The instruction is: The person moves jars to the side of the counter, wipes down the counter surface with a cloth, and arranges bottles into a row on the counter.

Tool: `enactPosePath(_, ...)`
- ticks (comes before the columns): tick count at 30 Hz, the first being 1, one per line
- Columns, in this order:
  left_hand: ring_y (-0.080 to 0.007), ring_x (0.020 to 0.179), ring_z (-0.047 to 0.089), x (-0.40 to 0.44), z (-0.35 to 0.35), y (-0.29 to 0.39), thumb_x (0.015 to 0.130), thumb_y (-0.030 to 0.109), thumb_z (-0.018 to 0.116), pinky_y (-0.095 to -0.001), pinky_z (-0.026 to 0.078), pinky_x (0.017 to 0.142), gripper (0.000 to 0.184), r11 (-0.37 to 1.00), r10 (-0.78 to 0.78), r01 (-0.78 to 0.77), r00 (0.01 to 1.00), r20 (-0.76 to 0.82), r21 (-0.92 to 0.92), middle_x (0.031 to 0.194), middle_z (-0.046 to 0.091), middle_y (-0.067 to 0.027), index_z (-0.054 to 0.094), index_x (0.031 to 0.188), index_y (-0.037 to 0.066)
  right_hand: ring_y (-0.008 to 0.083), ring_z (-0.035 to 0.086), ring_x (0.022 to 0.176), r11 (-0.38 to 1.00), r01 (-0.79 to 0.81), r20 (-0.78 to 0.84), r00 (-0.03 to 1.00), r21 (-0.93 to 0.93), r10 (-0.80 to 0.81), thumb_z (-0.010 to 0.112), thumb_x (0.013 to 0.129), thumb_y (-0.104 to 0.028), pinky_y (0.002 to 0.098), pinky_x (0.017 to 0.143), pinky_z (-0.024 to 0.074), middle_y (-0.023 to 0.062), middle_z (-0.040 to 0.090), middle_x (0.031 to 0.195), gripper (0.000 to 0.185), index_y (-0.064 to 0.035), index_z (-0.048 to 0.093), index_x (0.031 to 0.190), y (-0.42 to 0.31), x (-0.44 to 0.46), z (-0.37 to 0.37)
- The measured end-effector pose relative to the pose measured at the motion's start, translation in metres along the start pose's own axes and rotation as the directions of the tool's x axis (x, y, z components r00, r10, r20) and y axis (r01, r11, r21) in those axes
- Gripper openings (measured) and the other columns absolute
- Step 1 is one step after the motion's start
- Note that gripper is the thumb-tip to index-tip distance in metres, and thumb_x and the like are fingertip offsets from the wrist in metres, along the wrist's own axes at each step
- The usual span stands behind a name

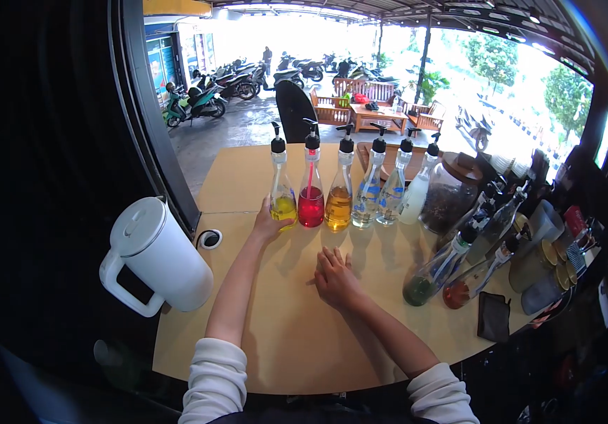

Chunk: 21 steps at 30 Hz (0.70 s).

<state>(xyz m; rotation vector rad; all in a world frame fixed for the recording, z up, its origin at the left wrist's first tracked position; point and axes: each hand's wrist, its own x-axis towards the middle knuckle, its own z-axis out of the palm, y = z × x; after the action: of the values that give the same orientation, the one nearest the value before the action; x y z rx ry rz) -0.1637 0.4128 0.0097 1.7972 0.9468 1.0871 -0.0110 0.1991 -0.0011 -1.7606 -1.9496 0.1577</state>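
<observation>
A row of clear pump bottles stands upright across the wooden table. My left hand point(270, 222) is closed around the lower left side of the yellow pump bottle point(284, 205), which stands on the tabletop at the row's left end. Beside it are a red pump bottle point(311, 205) and an amber pump bottle point(338, 208). Farther right come two bottles of clear liquid point(367, 203) and a cloudy white bottle point(414, 198). My right hand point(337, 278) rests on the table in front of the amber bottle, fingers loosely apart, holding nothing.
A white lidded jug point(159, 254) stands at the left. Green point(427, 279) and reddish-brown point(463, 286) pump bottles lean in view at the right, near a dark wallet-like pouch point(493, 316). A large wooden-lidded jar point(449, 187) and a wooden tray point(388, 159) sit behind.
</observation>
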Motion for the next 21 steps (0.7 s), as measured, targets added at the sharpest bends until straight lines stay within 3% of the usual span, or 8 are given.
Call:
enactPosePath(1,-0.0244,0.118,0.048,-0.008,0.004,0.011,0.061,0.017,0.085,-0.0351,0.041,0.098,0.095,0.994,-0.003,0.011,0.998,-0.068,0.109,0.131,0.045,-0.0154,0.028,0.136,0.003,0.0455,0.025,0.133,1.000,-0.008,-0.008,1.000,-0.003,0.008,0.045,0.087,-0.023,0.0604,0.108,0.0150,0.0251,0.033,0.141,0.051,0.0053,0.039,0.129,0.000,0.000,0.001)
enactPosePath(3,-0.0276,0.121,0.041,-0.012,0.030,-0.022,0.069,0.024,0.080,-0.0371,0.035,0.102,0.093,0.915,0.147,0.087,0.838,-0.525,0.395,0.135,0.035,-0.0155,0.023,0.139,0.005,0.0438,0.029,0.132,0.998,0.013,-0.054,0.998,0.069,-0.009,0.048,0.086,-0.021,0.0617,0.107,0.0152,0.0244,0.037,0.138,0.046,0.0037,0.044,0.124,0.003,0.000,0.003)
enactPosePath(5,-0.0271,0.116,0.041,-0.036,0.038,0.003,0.077,0.027,0.073,-0.0384,0.033,0.100,0.079,0.985,0.162,-0.081,0.742,-0.650,0.153,0.131,0.034,-0.0145,0.027,0.137,0.006,0.0410,0.038,0.124,0.991,0.042,-0.144,0.989,0.126,-0.024,0.053,0.084,-0.017,0.0582,0.105,0.0213,0.0223,0.044,0.130,0.039,0.0025,0.049,0.118,0.016,0.006,0.008)
enactPosePath(10,-0.0202,0.101,0.049,-0.077,0.091,0.074,0.081,0.020,0.068,-0.0355,0.042,0.090,0.054,0.958,0.272,-0.287,0.912,-0.306,-0.004,0.121,0.044,-0.0109,0.044,0.127,0.005,0.0305,0.058,0.100,0.868,0.140,-0.354,0.934,0.476,0.044,0.060,0.082,-0.004,0.0430,0.091,0.0443,0.0168,0.058,0.108,0.018,0.0017,0.058,0.099,0.019,-0.011,-0.014)
enactPosePath(12,-0.0178,0.098,0.053,-0.074,0.117,0.095,0.084,0.022,0.066,-0.0314,0.046,0.083,0.045,0.906,0.354,-0.339,0.935,0.015,-0.253,0.117,0.049,-0.0082,0.049,0.123,0.004,0.0257,0.063,0.083,0.785,0.233,-0.399,0.917,0.574,0.020,0.061,0.081,-0.002,0.0329,0.072,0.0515,0.0141,0.061,0.091,0.011,0.0031,0.059,0.091,0.010,-0.031,-0.038)
enactPosePath(13,-0.0172,0.100,0.054,-0.068,0.132,0.101,0.085,0.022,0.066,-0.0300,0.047,0.082,0.044,0.907,0.285,-0.214,0.946,0.155,-0.362,0.118,0.051,-0.0078,0.049,0.122,0.004,0.0204,0.062,0.077,0.779,0.237,-0.434,0.900,0.580,0.050,0.060,0.083,0.001,0.0293,0.069,0.0514,0.0119,0.059,0.084,0.008,0.0034,0.058,0.090,0.005,-0.045,-0.052)
enactPosePath(16,-0.0157,0.108,0.054,-0.058,0.178,0.137,0.086,0.020,0.066,-0.0284,0.047,0.086,0.044,0.833,0.221,0.081,0.857,0.465,-0.547,0.119,0.054,-0.0076,0.049,0.123,0.002,0.0179,0.062,0.076,0.770,0.224,-0.476,0.872,0.597,0.115,0.060,0.084,0.000,0.0274,0.068,0.0509,0.0111,0.059,0.084,0.006,0.0034,0.058,0.089,0.003,-0.090,-0.095)
enactPosePath(21,-0.0158,0.111,0.052,-0.031,0.266,0.172,0.082,0.021,0.070,-0.0297,0.044,0.094,0.053,0.868,0.384,-0.063,0.714,0.585,-0.492,0.121,0.054,-0.0064,0.047,0.126,0.003,0.0128,0.059,0.073,0.793,0.185,-0.586,0.771,0.581,0.249,0.059,0.086,0.000,0.0227,0.065,0.0474,0.0075,0.057,0.082,0.003,0.0019,0.058,0.087,0.027,-0.141,-0.127)
